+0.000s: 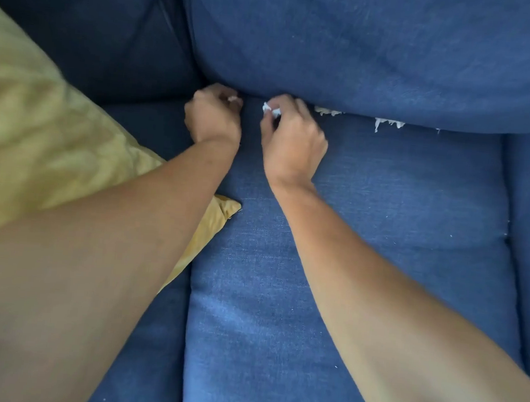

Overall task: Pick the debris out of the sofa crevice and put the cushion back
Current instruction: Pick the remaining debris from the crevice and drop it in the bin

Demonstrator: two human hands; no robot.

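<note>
both hands are closed on white scraps at the crevice, the left hand [215, 116] and right hand [290, 139], so loose pinches could drop crumbs onto the seat cushion [366, 241] while more debris [389, 123] stays wedged under the back cushion [366, 49].

Both hands at the crevice where the blue seat cushion [350, 240] meets the back cushion [366, 49]. Left hand [213, 116] curled into a loose fist, a bit of white debris showing at its fingertips. Right hand [291, 139] pinches a small white scrap [269, 109] between thumb and fingers. More white shredded debris [389, 123] pokes out of the crevice line to the right of the right hand, in two clumps. A few tiny white specks sit on the seat cushion. Yellow pillow [40, 117] lies on the left, partly under the left forearm, its corner touching the seat cushion.
</note>
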